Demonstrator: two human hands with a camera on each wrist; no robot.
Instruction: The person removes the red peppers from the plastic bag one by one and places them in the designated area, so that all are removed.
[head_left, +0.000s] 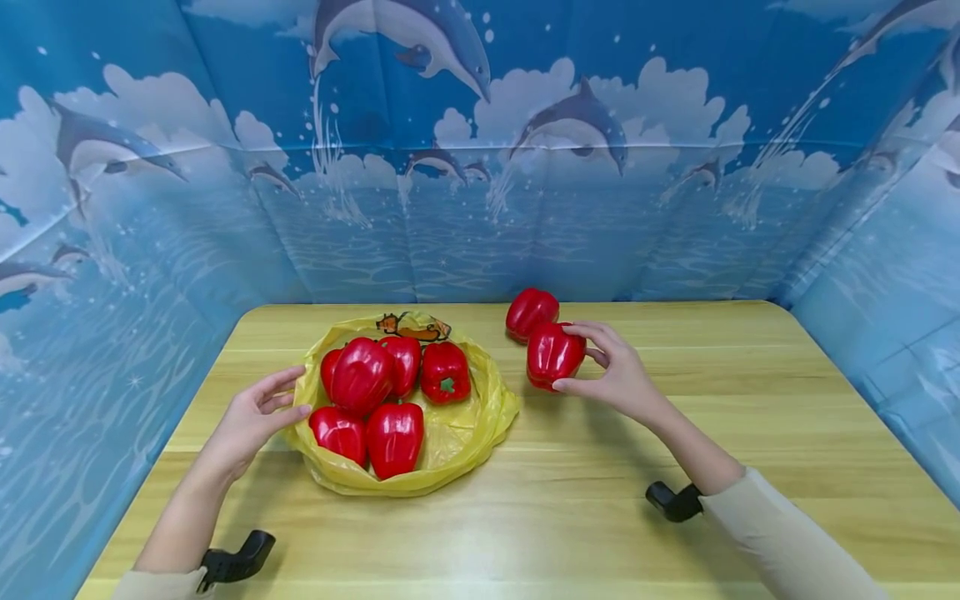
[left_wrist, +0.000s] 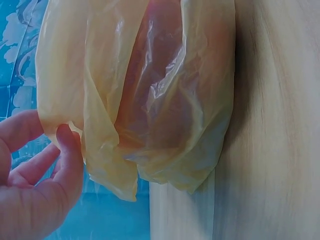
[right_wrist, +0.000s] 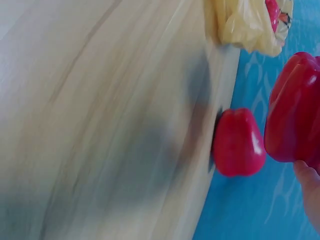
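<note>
Two pale sleeves [head_left: 795,537] are seen nearest, one at the near left and one at the near right, and a black wrist device [head_left: 238,560] is worn on each arm. Eight red peppers [head_left: 395,439] are counted. Six are contained in one yellow bag [head_left: 465,425], set wide-mouthed on the left of the worktop [head_left: 675,350]; one of these, at the far left, is partly covered by a larger neighbour. One lone pepper [head_left: 531,312] is placed near the far edge, right of the bag. The last, a raised pepper [head_left: 553,358], is held above the worktop just nearer than that one. It is gripped from its right side by the right grip [head_left: 618,375], thumb on the near side, fingers on the far side, with the forearm angled in from the near right. By the left grip [head_left: 251,421], reached in from the near left, the bag's left rim is pinched.
</note>
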